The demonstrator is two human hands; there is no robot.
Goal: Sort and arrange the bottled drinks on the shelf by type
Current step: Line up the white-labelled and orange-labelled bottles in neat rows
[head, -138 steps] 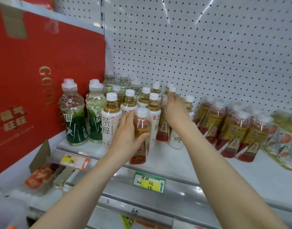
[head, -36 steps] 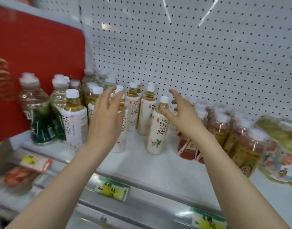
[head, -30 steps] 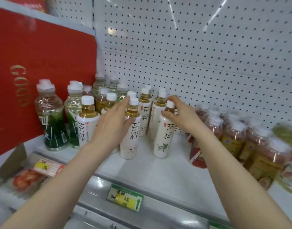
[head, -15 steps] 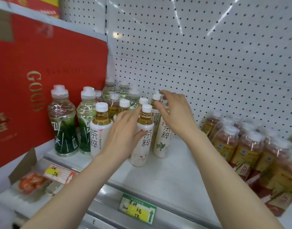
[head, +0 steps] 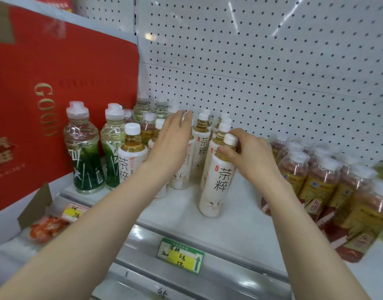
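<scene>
1. The right hand [head: 249, 155] pinches the neck and cap of the front tea bottle [head: 217, 180], fingers closed round it. The bottle stands on the shelf [head: 229, 226], ahead of the other white-label teas. To do this step well, keep the grip low on the neck, slide or lift the bottle straight, and seat it in line with its row, label facing out.
2. The left hand [head: 172, 146] lies flat against the tea row [head: 200, 146], fingers together and extended, holding nothing. It is best used as a stop, so the neighbours do not tip as the front bottle goes in.
3. The red-label bottles [head: 316, 182] lean to the right, apart from the teas; leave a clear gap between the types.
4. The green bottles [head: 84, 148] stand left, beside the red box [head: 56, 94].
5. Hard to make out: the left hand covers part of the tea row, so its count and spacing are unclear. The right edge is blurred, and the rear bottles by the pegboard [head: 273, 72] are mostly hidden.
</scene>
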